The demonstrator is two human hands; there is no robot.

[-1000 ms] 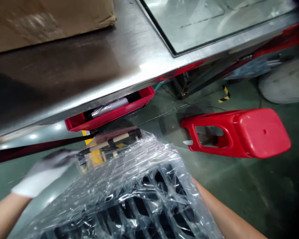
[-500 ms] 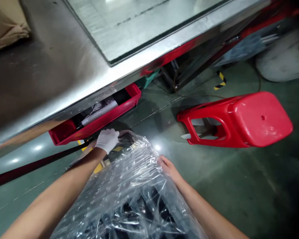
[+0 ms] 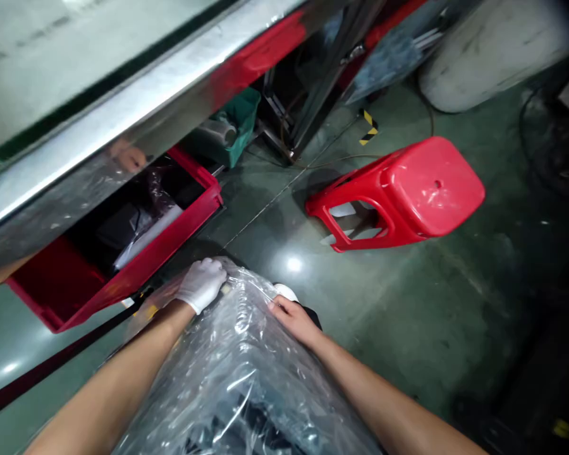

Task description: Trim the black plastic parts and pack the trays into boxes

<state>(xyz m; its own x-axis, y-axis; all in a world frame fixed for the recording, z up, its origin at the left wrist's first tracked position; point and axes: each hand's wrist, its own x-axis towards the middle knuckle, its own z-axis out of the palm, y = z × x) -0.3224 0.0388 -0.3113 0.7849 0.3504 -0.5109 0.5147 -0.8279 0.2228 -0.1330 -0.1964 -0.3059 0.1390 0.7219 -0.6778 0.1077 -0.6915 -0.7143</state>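
A large clear plastic bag (image 3: pixel 246 354) fills the bottom middle of the head view, with dark items inside that I cannot make out. My left hand (image 3: pixel 202 282), in a white glove, is closed on the bag's upper left edge. My right hand (image 3: pixel 294 316), bare, pinches the upper right edge of the same bag. Between the two hands the film is drawn into a ridge. A white shoe tip shows just behind my right hand.
A red bin (image 3: pixel 161 253) holding a white roll sits under the metal table (image 3: pixel 137 107) at left, with a green bin (image 3: pixel 244 123) behind it. A red stool (image 3: pixel 408 193) stands on the floor to the right. A large white cylinder (image 3: pixel 493 54) lies at the upper right.
The view has shifted, so the table, bin and stool sit further left. My hands have come closer together, and the bag's top edge has narrowed into a ridge between them.
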